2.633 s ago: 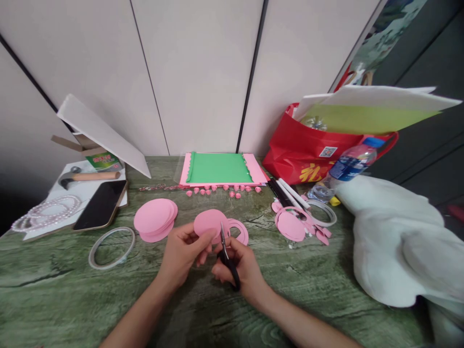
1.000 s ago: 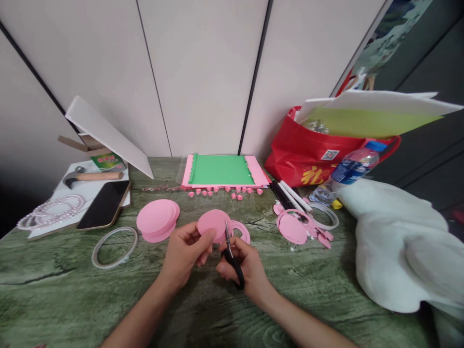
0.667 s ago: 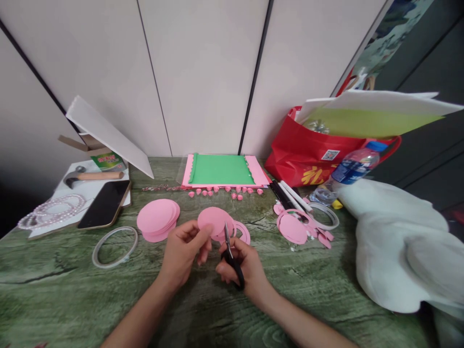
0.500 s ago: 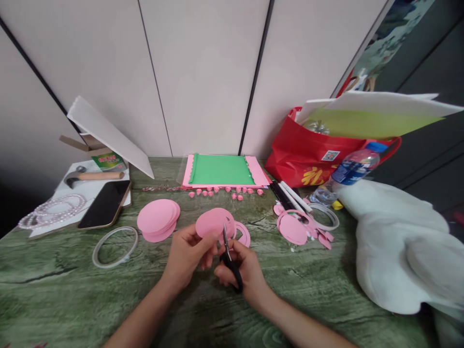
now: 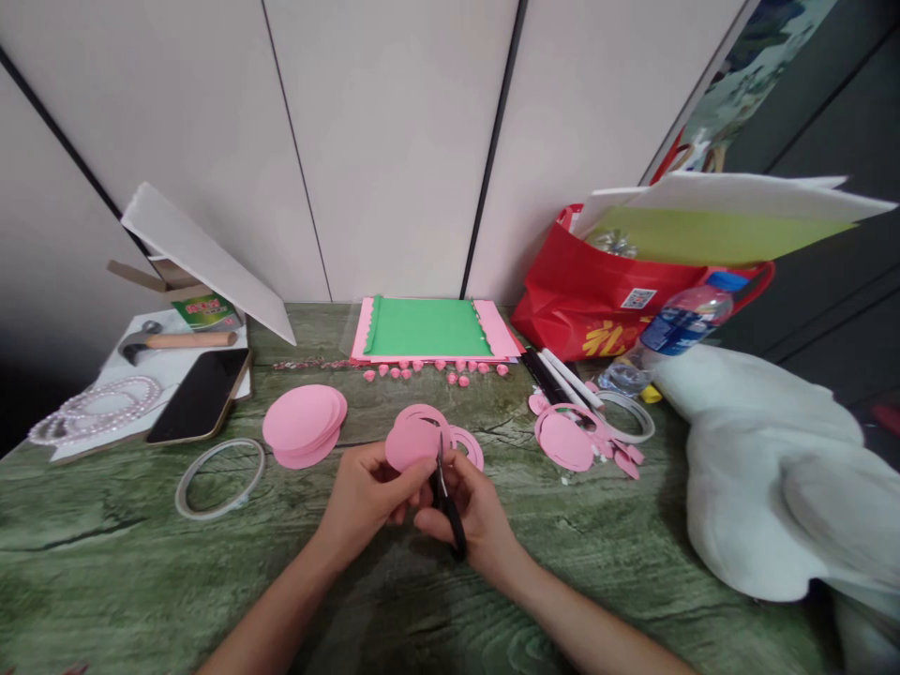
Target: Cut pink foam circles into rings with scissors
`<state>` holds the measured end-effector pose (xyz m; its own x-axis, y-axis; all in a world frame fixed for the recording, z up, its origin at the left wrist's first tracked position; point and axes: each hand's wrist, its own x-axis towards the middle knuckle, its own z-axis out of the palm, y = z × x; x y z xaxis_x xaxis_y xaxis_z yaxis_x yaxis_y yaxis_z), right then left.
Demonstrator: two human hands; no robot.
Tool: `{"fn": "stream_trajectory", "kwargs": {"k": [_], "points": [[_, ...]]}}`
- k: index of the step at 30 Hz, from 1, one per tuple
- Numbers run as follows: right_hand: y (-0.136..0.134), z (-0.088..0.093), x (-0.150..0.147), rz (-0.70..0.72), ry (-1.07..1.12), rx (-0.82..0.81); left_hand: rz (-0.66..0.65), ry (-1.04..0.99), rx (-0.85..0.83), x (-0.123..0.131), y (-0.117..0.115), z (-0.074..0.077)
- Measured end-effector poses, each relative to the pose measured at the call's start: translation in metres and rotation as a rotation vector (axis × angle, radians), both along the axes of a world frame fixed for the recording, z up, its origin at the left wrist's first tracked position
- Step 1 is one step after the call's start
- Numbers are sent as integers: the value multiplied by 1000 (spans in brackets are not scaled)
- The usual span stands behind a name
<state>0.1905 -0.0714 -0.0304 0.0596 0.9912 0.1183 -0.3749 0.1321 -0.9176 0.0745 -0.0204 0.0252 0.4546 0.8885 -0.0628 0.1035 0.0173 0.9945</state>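
My left hand (image 5: 369, 492) pinches a pink paper circle (image 5: 410, 443) near its lower right edge. My right hand (image 5: 474, 511) is closed round a pair of scissors (image 5: 450, 516) with black handles, their blades pointing away from me at the circle's right edge. Just behind the circle lie pink paper rings (image 5: 468, 445), partly covered by it and my hands. Left of my left hand rests a stack of pink paper circles (image 5: 302, 420). Small pink rolled paper pieces (image 5: 417, 367) line up farther back.
Green and pink paper sheets (image 5: 428, 326) lie at the back. Left are a tape roll (image 5: 220, 479), phone (image 5: 201, 396), hammer (image 5: 187, 340) and bead strings (image 5: 105, 408). Right are paper scraps (image 5: 566, 441), markers (image 5: 566, 377), a red bag (image 5: 577, 291), a bottle (image 5: 675, 328) and a white plush-looking object (image 5: 745, 487).
The pink circle has turned slightly and dropped a little nearer to me. The scissors have shifted to a more upright angle, and my right hand has come closer to the paper.
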Motion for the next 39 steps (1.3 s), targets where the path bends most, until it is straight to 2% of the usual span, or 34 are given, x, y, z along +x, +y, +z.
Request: {"fn": "stream_trajectory", "kwargs": {"k": [7, 23, 39], "points": [[0, 0, -1, -8, -7, -4, 2, 8, 2, 0, 0, 2], [-1, 5, 2, -14, -79, -49, 29, -30, 34, -4, 4, -5], [-4, 1, 2, 0, -62, -96, 93, -93, 43, -4, 5, -3]]}}
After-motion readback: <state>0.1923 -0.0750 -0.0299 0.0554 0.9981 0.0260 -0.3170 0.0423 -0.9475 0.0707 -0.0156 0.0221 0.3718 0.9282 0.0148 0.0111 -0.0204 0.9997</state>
